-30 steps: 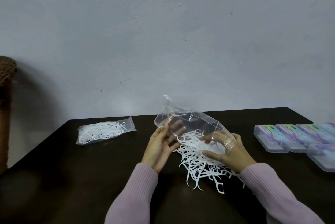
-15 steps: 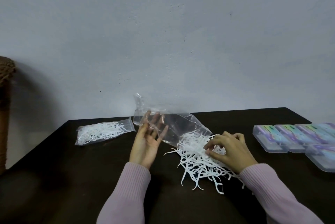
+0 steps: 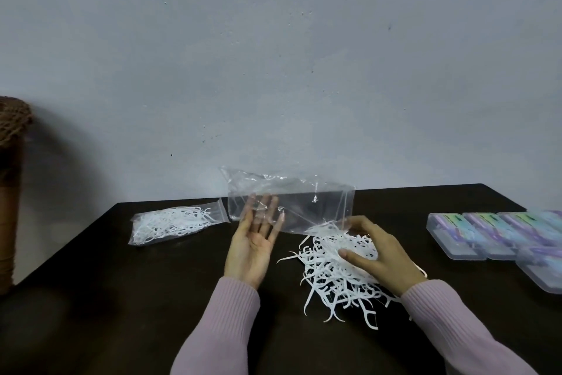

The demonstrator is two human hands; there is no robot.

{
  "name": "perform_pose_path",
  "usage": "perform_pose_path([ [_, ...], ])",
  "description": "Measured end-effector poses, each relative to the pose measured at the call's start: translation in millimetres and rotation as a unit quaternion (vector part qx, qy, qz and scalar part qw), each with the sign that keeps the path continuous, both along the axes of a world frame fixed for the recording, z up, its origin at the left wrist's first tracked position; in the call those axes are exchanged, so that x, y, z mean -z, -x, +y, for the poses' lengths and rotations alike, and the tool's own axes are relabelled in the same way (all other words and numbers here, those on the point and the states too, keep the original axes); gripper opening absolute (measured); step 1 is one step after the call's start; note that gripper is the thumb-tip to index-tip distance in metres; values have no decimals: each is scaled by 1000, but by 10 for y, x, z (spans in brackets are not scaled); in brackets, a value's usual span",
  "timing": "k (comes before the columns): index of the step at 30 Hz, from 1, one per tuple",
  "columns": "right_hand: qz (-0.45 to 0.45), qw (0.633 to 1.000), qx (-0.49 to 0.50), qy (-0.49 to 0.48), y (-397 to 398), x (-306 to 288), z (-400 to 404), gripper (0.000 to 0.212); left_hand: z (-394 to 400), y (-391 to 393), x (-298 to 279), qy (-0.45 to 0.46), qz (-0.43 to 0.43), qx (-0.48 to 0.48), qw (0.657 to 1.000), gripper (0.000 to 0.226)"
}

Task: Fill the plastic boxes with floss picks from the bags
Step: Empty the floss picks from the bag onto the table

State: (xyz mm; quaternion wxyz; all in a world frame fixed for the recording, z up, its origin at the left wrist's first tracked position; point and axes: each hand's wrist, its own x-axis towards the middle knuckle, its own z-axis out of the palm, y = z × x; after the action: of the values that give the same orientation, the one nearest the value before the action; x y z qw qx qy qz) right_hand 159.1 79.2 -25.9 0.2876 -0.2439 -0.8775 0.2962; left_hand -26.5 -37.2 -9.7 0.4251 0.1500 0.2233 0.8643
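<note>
On the desk: it is dark and wide, and all my things lie on it. I see it from the head camera.
Empty bag: it is clear and floppy, lifted just over the desk, with its open end down by the pile. I think it is nearly empty.
Plastic boxes: they sit in a row at my right, well apart from the pile. Their lids look closed, and none looks filled from here.
Full bag: it lies flat at my left, near the back edge, stuffed with white picks. It looks untouched.
Floss picks: a loose white heap lies on the desk under and in front of my right hand.
Left hand: palm up, fingers straight and spread, tips behind the clear bag. I cannot tell if it really holds the bag.
Right hand: it rests on top of the pile, fingers curved, tips at the bag's open end. I cannot tell if it pinches the bag or picks.
What could go wrong: the picks are tangled, so a grab may drag extra ones off the desk. The bag may slip, because my left hand is flat.
</note>
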Motion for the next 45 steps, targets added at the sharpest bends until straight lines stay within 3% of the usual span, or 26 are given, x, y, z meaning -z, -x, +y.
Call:
perform_pose_path([
  [4, 75, 996, 18, 40, 18, -52, -28, 44, 42, -108, 33, 74, 69, 15, 995, 20],
  [7, 99, 989, 39, 104, 8, -88, -9, 24, 68, -135, 82, 143, 152, -4, 978, 27],
  [9, 122, 983, 38, 132, -13, -91, 5, 24, 72, -143, 88, 167, 179, -29, 969, 33],
  [14, 152, 974, 44, 164, -78, -108, 56, 30, 45, -55, 74, 160, 152, -74, 973, 28],
  [21, 180, 964, 49, 189, -86, -92, 122, 14, -9, -1, 64, 187, 180, -113, 959, 22],
  [26, 235, 924, 24, 300, -92, -165, 99, 10, -40, 30, 57, 203, 162, -108, 959, 9],
  [29, 269, 890, 12, 368, -84, -185, 106, 15, -41, 8, 43, 199, 164, -87, 962, 13],
  [33, 278, 895, 40, 347, -98, -182, 105, 11, -48, 6, 32, 203, 203, -93, 953, 2],
  [36, 273, 907, 43, 318, -109, -168, 79, 14, -122, 69, 62, 234, 309, -83, 918, 30],
  [39, 274, 906, 40, 321, -108, -168, 99, 25, -249, 90, 69, 242, 398, 5, 885, 42],
  [45, 251, 913, -2, 321, -70, -139, 80, 57, -484, 161, 75, 212, 410, 115, 880, 57],
])
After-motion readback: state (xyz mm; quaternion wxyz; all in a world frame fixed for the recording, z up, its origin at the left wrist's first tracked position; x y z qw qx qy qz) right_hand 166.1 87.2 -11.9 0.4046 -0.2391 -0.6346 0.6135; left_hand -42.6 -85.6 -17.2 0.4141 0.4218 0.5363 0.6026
